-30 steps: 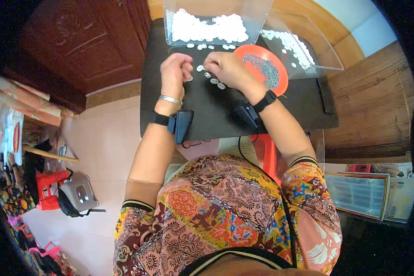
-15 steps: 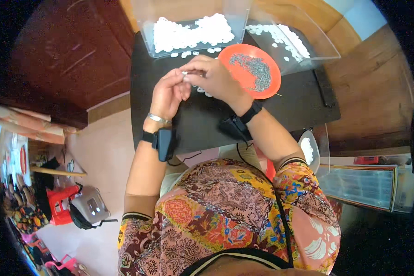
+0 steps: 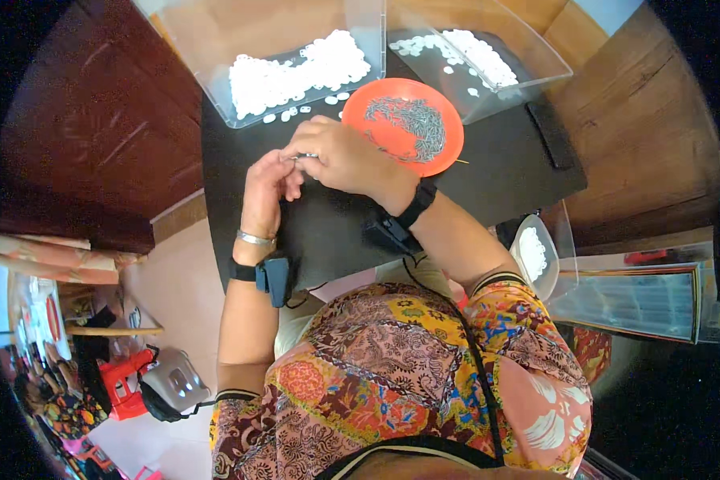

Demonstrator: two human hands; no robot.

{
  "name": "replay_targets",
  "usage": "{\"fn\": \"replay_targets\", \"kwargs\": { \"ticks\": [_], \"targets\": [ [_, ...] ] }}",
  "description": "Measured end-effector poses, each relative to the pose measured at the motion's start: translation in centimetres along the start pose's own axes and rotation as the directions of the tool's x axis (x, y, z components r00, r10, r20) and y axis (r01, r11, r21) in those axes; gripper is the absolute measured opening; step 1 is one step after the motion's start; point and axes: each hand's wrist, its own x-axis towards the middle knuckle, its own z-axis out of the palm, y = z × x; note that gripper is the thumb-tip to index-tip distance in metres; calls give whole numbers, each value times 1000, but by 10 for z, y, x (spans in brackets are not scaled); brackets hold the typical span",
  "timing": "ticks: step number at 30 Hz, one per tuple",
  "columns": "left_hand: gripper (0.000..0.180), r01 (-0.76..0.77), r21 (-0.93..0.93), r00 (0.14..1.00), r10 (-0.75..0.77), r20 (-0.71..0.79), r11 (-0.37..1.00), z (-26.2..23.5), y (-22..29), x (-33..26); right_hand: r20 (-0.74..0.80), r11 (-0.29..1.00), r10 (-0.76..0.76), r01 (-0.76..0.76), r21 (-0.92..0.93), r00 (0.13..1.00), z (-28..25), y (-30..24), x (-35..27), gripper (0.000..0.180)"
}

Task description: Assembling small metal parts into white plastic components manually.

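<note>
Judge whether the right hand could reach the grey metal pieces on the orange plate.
Likely yes: the right hand is beside the orange plate, whose grey pieces lie mostly uncovered, though that hand pinches a small object.

Black table (image 3: 328,232), two clear bins (image 3: 296,36), loose white pieces (image 3: 331,100), orange plate (image 3: 450,120), black strip (image 3: 548,136)

On the table (image 3: 328,232), a plate (image 3: 366,98) holding metal bits (image 3: 425,132) lies right of the right hand (image 3: 336,156), with the left bin (image 3: 312,24) behind its left side and the right bin (image 3: 529,86) behind its right.
</note>
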Motion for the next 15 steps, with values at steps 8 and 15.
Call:
{"fn": "replay_targets", "kwargs": {
  "ticks": [8,15],
  "targets": [
    [17,45,67,998,-47,39,997,5,6,-3,82,997,63,-66,27,995,-6,-2,-4,21],
    [16,-49,3,999,49,-18,999,2,2,-1,-110,977,114,-132,-167,987,-39,-6,2,13]
  ]
}}
